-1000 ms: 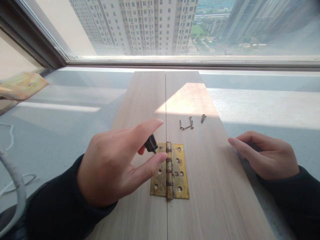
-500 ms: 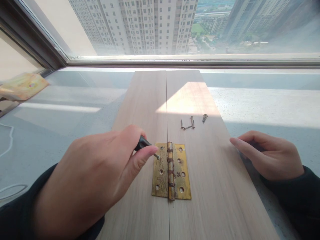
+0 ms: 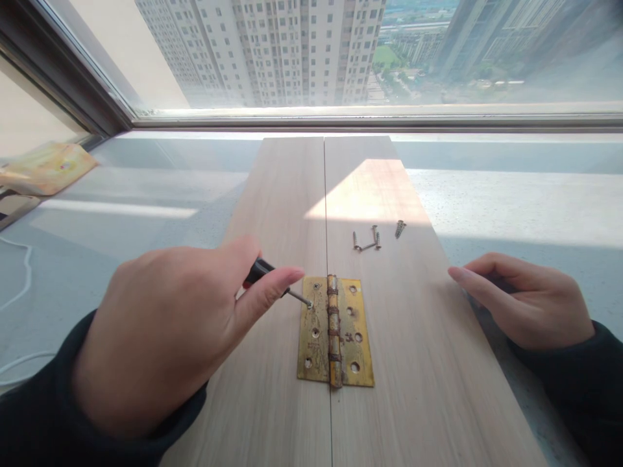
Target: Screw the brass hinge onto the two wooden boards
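Observation:
My left hand is closed around the black handle of a screwdriver, its thumb stretched along the handle. The screwdriver leans to the left, and its tip meets a screw head in the left leaf of a worn brass hinge. The hinge lies flat across the seam of two pale wooden boards. Another screw sits in the hole above; the holes in the right leaf show no screws. My right hand rests at the right board's edge, fingers loosely bent, nothing visible in it.
Several loose screws lie on the right board beyond the hinge, with more screws to their right. A white cable and a yellowish packet are on the sill at left. A window frame borders the far side.
My left hand has drawn back to the left and tilted the screwdriver lower, so more of its shaft shows. The tip stays at the same screw. My right hand is nearly still.

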Demonstrator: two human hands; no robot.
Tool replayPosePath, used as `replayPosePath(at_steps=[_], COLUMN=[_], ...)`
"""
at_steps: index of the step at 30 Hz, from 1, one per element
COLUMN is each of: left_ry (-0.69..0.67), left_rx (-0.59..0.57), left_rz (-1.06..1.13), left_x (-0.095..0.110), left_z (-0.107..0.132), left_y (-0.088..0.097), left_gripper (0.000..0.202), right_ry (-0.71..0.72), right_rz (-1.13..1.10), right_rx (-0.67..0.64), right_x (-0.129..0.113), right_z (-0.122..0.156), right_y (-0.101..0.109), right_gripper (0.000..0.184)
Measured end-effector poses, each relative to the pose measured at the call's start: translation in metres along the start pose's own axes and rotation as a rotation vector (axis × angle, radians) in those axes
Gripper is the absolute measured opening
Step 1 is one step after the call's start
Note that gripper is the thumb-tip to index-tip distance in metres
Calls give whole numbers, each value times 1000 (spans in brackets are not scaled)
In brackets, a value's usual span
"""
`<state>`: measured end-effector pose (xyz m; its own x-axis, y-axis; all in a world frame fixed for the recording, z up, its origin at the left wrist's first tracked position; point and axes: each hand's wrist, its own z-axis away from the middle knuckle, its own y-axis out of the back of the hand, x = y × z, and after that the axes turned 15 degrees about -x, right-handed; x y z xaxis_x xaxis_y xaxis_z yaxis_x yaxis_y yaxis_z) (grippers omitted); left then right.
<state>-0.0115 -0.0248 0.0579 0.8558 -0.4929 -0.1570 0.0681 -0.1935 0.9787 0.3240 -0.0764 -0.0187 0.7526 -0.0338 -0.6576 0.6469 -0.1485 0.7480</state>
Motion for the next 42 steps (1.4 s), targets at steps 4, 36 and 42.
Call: replayPosePath(at_steps=[4, 36, 42], left_ry=[10, -154, -163], left_rx=[-32, -39, -41], left_rz=[-8, 487, 493], left_x=[2, 4, 2], left_z=[6, 3, 3], left_y=[3, 17, 16], left_gripper=[53, 20, 17], right_ry=[-15, -7, -9], right_rz=[0, 11, 20], right_rx=[-8, -9, -12], right_x=[1, -2, 0], right_z=[0, -1, -1], right_y=[0, 0, 0], right_gripper=[39, 36, 37])
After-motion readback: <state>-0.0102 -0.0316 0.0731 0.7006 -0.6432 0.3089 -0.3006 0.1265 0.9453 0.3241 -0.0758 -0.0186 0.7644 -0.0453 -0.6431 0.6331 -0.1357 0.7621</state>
